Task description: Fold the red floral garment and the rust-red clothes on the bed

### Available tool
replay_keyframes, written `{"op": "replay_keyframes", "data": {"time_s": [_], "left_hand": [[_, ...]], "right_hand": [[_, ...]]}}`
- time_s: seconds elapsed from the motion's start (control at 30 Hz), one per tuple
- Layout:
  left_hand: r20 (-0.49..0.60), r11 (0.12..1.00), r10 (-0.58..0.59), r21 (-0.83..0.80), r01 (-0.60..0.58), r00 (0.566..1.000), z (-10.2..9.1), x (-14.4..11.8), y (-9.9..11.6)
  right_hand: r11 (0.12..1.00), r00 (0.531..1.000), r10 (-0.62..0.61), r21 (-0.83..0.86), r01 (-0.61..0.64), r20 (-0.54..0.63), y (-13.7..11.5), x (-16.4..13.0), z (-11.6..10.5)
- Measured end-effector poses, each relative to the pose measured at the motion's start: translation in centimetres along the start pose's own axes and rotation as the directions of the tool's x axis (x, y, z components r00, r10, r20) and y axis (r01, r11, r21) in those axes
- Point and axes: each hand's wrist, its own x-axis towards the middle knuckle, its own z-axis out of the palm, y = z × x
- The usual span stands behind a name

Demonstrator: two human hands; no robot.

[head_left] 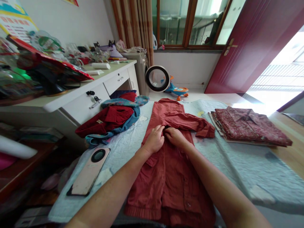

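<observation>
A rust-red shirt (175, 177) lies lengthwise on a pale blue quilted cover (125, 142), its collar at the far end and a gathered hem near me. One sleeve (190, 122) is laid across its upper part, with the cuff past the right side. My left hand (155, 139) rests at the middle of the shirt, fingers closed on the cloth. Close beside it, my right hand (175, 136) has its fingers curled into the fabric, next to a small dark gap. The fingertips of both hands are partly hidden.
To the left lie a phone (91, 171) and a heap of dark red and blue clothes (114, 117). Folded patterned clothes (249, 126) sit on the right. Beyond are a cluttered white desk (95, 85), a washing machine with its round door (157, 78) open, and a toy car (177, 90).
</observation>
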Motion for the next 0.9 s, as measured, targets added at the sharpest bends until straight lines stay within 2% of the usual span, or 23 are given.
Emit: {"op": "replay_keyframes", "data": {"time_s": [0.07, 0.13, 0.2, 0.27, 0.37, 0.47, 0.6, 0.73, 0.8, 0.9], "left_hand": [[0.035, 1.0, 0.001, -0.011, 0.0, 0.999, 0.2, -0.3, 0.0], [0.052, 1.0, 0.007, -0.018, -0.006, 0.999, 0.2, -0.4, -0.1], [0.054, 1.0, 0.015, -0.019, -0.014, 0.998, 0.1, -0.3, -0.1], [0.055, 1.0, 0.025, -0.012, -0.024, 0.998, -0.1, 0.0, -0.1], [0.067, 0.999, 0.031, 0.009, -0.031, 0.997, -0.5, 0.6, 0.2], [0.06, 0.999, 0.033, 0.009, -0.033, 0.998, -0.9, 1.1, 0.6], [0.011, 0.999, 0.037, -0.031, -0.036, 0.999, -1.0, 1.8, 1.5], [0.028, 0.997, 0.045, -0.071, -0.043, 0.999, 0.5, 2.1, 2.1], [0.108, 0.997, 0.041, -0.065, -0.034, 0.993, 2.1, 1.9, 1.9], [0.238, 1.0, 0.007, -0.008, -0.005, 0.971, 4.0, 1.3, 1.4]], "right_hand": [[0.997, 0.988, 0.081, 0.026, -0.079, -0.129, 1.3, -0.3, -1.5], [0.982, 0.954, 0.169, -0.046, -0.185, -0.247, 2.9, -1.0, -2.9], [0.95, 0.942, 0.214, -0.172, -0.262, -0.258, 4.8, -1.7, -3.9], [0.913, 0.946, 0.256, -0.271, -0.304, -0.199, 6.6, -2.3, -4.4], [0.883, 0.933, 0.321, -0.306, -0.357, -0.163, 8.8, -2.6, -4.8], [0.874, 0.911, 0.333, -0.284, -0.395, -0.243, 9.7, -1.9, -6.0], [0.866, 0.866, 0.283, -0.278, -0.415, -0.412, 9.6, -0.3, -8.5], [0.846, 0.799, 0.293, -0.246, -0.473, -0.525, 9.8, 0.3, -9.5], [0.838, 0.794, 0.339, -0.222, -0.499, -0.505, 10.3, 0.0, -8.9], [0.832, 0.815, 0.424, -0.186, -0.523, -0.396, 11.4, -0.9, -7.3]]}}
